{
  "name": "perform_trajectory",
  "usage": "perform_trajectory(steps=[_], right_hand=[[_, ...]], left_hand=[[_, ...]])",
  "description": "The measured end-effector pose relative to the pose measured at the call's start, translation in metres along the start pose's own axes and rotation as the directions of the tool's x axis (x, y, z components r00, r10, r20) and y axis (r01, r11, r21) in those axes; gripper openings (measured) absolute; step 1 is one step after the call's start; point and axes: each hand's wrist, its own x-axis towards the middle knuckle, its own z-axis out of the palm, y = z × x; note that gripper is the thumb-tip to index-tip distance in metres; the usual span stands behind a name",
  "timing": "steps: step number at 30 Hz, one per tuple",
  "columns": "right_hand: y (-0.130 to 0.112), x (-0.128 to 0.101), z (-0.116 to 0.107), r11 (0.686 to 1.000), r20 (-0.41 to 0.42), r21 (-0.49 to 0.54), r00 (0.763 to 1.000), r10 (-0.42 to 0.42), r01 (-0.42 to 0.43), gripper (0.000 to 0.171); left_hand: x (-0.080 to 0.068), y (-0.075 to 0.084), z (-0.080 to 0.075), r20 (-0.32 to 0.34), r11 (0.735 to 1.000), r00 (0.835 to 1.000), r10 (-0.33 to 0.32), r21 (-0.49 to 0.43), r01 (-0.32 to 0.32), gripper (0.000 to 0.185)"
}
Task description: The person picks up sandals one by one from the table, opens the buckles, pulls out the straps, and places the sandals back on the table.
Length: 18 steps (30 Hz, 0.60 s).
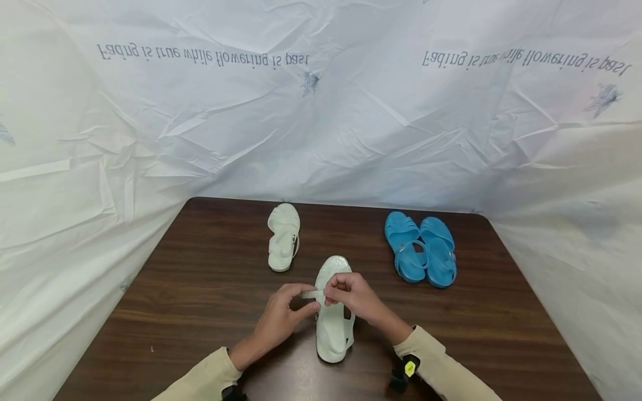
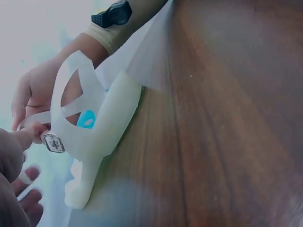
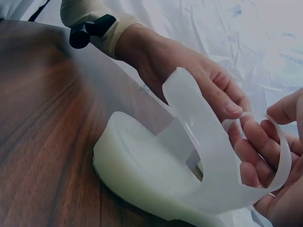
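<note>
A white plastic sandal (image 1: 333,326) lies on the dark wooden table (image 1: 200,289), toe pointing away from me. My left hand (image 1: 312,298) pinches the loose end of its thin ankle strap (image 1: 312,293) from the left. My right hand (image 1: 329,296) pinches the same strap from the right, over the sandal's middle. In the left wrist view the sandal (image 2: 102,127) shows its metal buckle (image 2: 52,143) on the side, close to my left fingertips (image 2: 21,139). The right wrist view has the strap (image 3: 283,163) curving between both hands above the sandal (image 3: 142,168).
A second white sandal (image 1: 283,236) lies further back on the left. A pair of blue sandals (image 1: 420,248) sits side by side at the back right. White printed sheeting (image 1: 321,111) walls the table on three sides.
</note>
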Motion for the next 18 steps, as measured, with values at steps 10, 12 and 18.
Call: perform_trajectory(steps=[10,12,18], right_hand=[[-0.007,-0.005,0.004,0.978,-0.057,-0.204,0.998,0.039,-0.05,0.022],[-0.006,-0.008,0.002,0.968,-0.077,-0.244,0.996,0.04,-0.058,0.022],[-0.002,-0.02,-0.004,0.935,-0.132,-0.337,0.989,0.066,-0.108,0.022]], left_hand=[[-0.007,-0.005,-0.005,0.081,0.998,0.996,-0.031,-0.045,0.035,0.016],[-0.009,-0.007,-0.006,0.099,0.996,0.993,-0.069,-0.052,0.074,0.013],[-0.016,-0.01,-0.008,0.168,0.986,0.974,-0.152,-0.042,0.161,0.016]])
